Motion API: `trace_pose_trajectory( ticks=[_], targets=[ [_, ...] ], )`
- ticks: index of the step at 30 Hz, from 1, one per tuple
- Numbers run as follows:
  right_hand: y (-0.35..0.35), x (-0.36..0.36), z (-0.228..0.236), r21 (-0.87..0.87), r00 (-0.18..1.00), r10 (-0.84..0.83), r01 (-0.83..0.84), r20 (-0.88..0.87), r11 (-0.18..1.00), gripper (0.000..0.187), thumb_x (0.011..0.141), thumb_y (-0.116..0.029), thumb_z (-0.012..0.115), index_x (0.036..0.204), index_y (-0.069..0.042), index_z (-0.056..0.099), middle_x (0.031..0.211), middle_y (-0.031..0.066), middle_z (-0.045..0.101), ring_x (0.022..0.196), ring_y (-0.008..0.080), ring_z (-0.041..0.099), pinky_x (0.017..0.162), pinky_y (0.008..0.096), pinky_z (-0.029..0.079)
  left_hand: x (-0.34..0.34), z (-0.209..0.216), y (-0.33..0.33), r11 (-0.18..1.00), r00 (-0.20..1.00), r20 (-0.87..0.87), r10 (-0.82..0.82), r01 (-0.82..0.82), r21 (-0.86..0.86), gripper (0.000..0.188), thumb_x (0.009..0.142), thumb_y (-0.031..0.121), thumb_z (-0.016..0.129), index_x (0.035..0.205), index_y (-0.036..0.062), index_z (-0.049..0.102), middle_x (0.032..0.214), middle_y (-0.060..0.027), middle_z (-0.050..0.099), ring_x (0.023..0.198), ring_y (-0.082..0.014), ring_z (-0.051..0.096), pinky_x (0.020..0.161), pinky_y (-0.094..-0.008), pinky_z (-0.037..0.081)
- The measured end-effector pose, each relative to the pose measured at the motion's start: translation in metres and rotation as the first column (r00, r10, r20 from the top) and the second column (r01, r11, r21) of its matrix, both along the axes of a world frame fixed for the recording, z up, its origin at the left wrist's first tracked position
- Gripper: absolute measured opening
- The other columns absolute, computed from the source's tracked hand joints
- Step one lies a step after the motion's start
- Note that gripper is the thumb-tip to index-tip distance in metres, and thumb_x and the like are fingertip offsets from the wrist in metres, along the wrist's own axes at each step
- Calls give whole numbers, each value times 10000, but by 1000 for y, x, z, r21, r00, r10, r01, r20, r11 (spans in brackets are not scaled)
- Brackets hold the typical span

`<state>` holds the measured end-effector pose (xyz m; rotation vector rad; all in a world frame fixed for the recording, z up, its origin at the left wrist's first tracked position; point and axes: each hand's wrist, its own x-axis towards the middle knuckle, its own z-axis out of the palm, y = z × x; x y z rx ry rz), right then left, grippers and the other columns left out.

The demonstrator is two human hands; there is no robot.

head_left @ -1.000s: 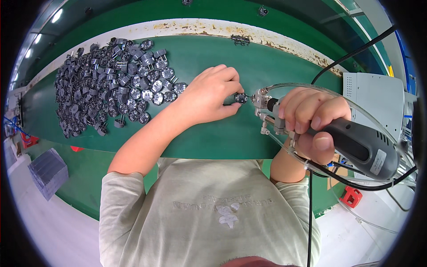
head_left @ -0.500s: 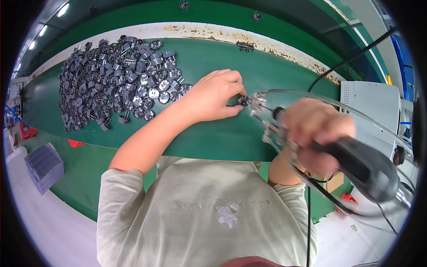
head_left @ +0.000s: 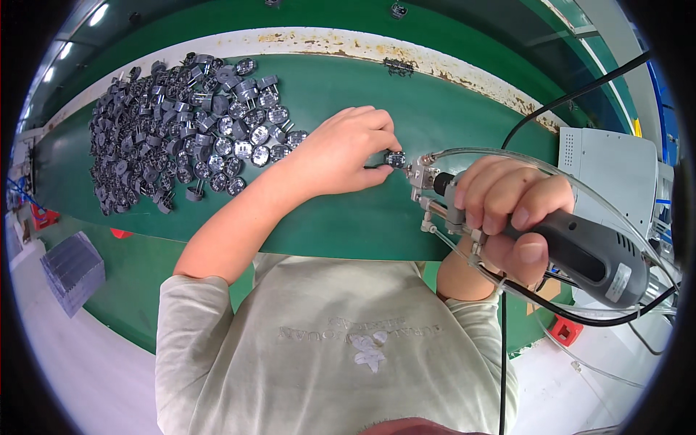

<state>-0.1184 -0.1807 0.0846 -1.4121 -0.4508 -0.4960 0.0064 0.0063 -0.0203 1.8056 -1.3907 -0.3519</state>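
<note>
Between thumb and fingers, my left hand (head_left: 353,151) pinches a small black electronic part (head_left: 395,159) on the green work surface. My right hand (head_left: 511,210) is wrapped around a dark grey electric screwdriver (head_left: 587,254), held lying on its side. A metal screw-feed head (head_left: 423,176) with a clear air tube forms its tip. That tip is right beside the part; whether the two touch I cannot tell. To the left of my left forearm lies a large pile of round black electronic parts (head_left: 167,138), some with metal pins sticking up.
A pale grey machine box (head_left: 607,170) stands at the right. Black cable (head_left: 580,90) and a clear hose (head_left: 580,185) run to the tool. A rusty white ledge (head_left: 362,47) borders the far side, with a small dark piece (head_left: 398,67) against it. Stacked grey sheets (head_left: 72,272) sit lower left.
The screwdriver and my right hand, blurred before, now show sharply, with the tool turned flatter and its body slightly higher. My left hand keeps its pinch on the part. The view has shifted slightly.
</note>
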Motion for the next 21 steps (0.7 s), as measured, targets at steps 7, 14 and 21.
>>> trace_pose_trajectory(
  ticks=[7,14,21],
  targets=[
    [1,2,-2,-1,1000,12,-12,-8,1000,247,918,-285,678,945,-104,512,682,42,589,525,187,582,562,397,553,1,0,0,1000,1000,0,4,-4,-13,277,761,122,798,1019,44,734,999,-86,632,1001,-305,624,918,-414,510],
    [7,3,-4,-37,1000,-10,10,-15,999,266,923,-279,699,924,-97,505,674,40,576,523,187,574,558,395,556,0,-2,0,1000,1000,11,7,-7,-22,274,758,128,800,1009,43,730,1001,-87,632,1000,-305,628,914,-420,510],
    [24,13,-3,-97,999,-43,40,-29,994,271,687,37,799,848,-34,593,709,98,641,608,231,634,594,357,547,1,-1,-3,998,997,73,-34,38,-45,265,737,148,792,973,45,732,956,-86,646,962,-318,625,853,-436,508]
  ],
)
